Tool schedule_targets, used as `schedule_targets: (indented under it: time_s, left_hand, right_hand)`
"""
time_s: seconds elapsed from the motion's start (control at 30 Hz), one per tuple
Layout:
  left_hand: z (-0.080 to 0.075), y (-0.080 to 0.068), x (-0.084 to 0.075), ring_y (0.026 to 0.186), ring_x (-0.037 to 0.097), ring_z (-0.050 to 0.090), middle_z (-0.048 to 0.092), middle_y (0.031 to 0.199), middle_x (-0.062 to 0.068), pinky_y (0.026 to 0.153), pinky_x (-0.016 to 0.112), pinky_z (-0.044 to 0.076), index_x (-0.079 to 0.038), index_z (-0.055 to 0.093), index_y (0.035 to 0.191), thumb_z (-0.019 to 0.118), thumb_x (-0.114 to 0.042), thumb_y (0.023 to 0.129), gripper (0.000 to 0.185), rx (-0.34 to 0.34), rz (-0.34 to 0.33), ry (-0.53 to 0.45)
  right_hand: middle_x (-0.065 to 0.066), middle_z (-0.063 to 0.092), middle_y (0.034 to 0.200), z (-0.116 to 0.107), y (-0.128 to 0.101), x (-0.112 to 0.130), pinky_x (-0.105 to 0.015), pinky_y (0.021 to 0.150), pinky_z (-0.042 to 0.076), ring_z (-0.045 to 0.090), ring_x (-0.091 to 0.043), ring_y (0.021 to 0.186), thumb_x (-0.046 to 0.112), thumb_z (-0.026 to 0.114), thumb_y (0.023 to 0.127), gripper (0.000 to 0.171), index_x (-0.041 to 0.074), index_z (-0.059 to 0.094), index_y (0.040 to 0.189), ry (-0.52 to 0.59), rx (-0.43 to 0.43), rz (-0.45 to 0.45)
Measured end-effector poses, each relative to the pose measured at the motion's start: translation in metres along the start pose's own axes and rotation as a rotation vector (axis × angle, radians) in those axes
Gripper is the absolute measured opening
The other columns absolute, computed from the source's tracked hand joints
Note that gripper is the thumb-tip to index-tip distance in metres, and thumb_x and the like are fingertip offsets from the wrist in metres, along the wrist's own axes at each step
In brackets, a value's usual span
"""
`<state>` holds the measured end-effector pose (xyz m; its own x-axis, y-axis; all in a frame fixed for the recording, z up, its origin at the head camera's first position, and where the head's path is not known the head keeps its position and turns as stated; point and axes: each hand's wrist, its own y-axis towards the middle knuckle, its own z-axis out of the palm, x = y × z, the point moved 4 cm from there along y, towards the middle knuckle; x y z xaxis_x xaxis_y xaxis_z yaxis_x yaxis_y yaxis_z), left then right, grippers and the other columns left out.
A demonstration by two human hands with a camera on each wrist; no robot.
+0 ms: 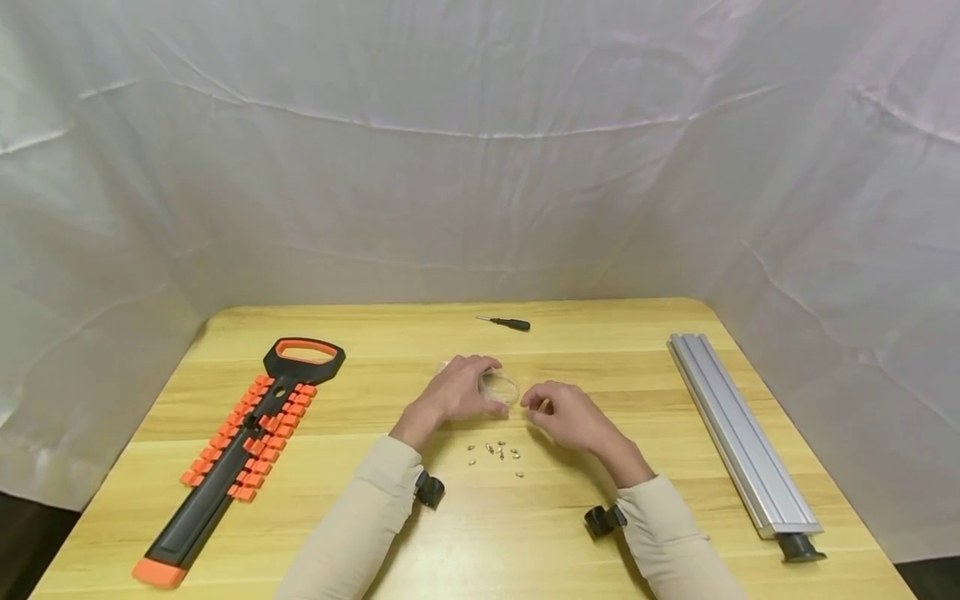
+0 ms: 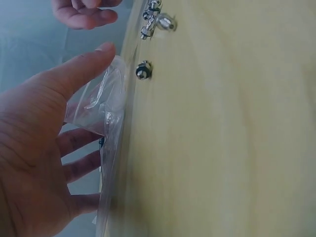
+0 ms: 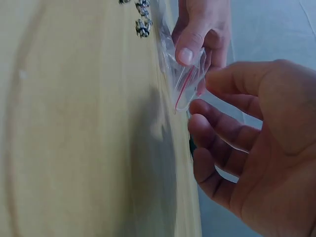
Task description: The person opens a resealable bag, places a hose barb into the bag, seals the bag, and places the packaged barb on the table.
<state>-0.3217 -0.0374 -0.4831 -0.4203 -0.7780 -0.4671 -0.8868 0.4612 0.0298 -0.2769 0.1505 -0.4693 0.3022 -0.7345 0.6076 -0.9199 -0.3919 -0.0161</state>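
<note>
My left hand (image 1: 467,387) pinches a small clear zip bag (image 1: 501,387) between thumb and fingers, just above the wooden table (image 1: 480,533). In the right wrist view the bag (image 3: 185,81) shows a red seal line, with the left hand (image 3: 195,39) gripping its top. My right hand (image 1: 546,407) hovers just right of the bag with fingers loosely curled and nothing in them (image 3: 232,143). Several small metal fasteners (image 1: 495,454) lie loose on the table in front of both hands. The left wrist view shows the bag (image 2: 101,111) and two of the fasteners (image 2: 143,71).
A black-handled screwdriver (image 1: 510,323) lies behind the hands. A black and orange holder strip with a handle (image 1: 243,442) lies at the left. A long aluminium rail (image 1: 738,433) runs along the right edge. White cloth walls surround the table.
</note>
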Motion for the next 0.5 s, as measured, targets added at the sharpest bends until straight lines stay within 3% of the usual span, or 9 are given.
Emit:
schedule_targets:
  time_s: [0.13, 0.33, 0.5]
  left_hand:
    - [-0.002, -0.001, 0.001, 0.122, 0.023, 0.05, 0.059, 0.136, -0.003, 0.102, 0.041, 0.041, -0.024, 0.053, 0.136, 0.077, -0.058, 0.072, 0.077, -0.02, 0.006, 0.019]
    - [-0.003, -0.002, 0.002, 0.117, 0.02, 0.051, 0.057, 0.139, -0.003, 0.097, 0.037, 0.044, -0.024, 0.051, 0.139, 0.077, -0.056, 0.074, 0.076, 0.007, -0.019, -0.018]
    - [-0.003, -0.004, 0.003, 0.122, 0.02, 0.05, 0.055, 0.14, -0.004, 0.101, 0.038, 0.044, -0.026, 0.05, 0.14, 0.076, -0.054, 0.076, 0.075, 0.03, -0.042, -0.031]
  right_hand:
    - [0.008, 0.066, 0.087, 0.004, -0.006, 0.006, -0.024, 0.071, 0.051, 0.059, -0.007, 0.079, 0.015, 0.068, 0.088, 0.013, 0.015, 0.07, 0.1, -0.019, 0.064, -0.048]
    - [0.013, 0.065, 0.079, 0.013, -0.015, 0.012, -0.021, 0.07, 0.05, 0.058, -0.003, 0.074, 0.017, 0.073, 0.084, 0.008, 0.017, 0.07, 0.092, -0.049, 0.135, -0.141]
    - [0.016, 0.064, 0.076, 0.022, -0.02, 0.015, -0.019, 0.069, 0.049, 0.056, 0.001, 0.07, 0.02, 0.075, 0.082, 0.006, 0.021, 0.07, 0.085, -0.093, 0.161, -0.177]
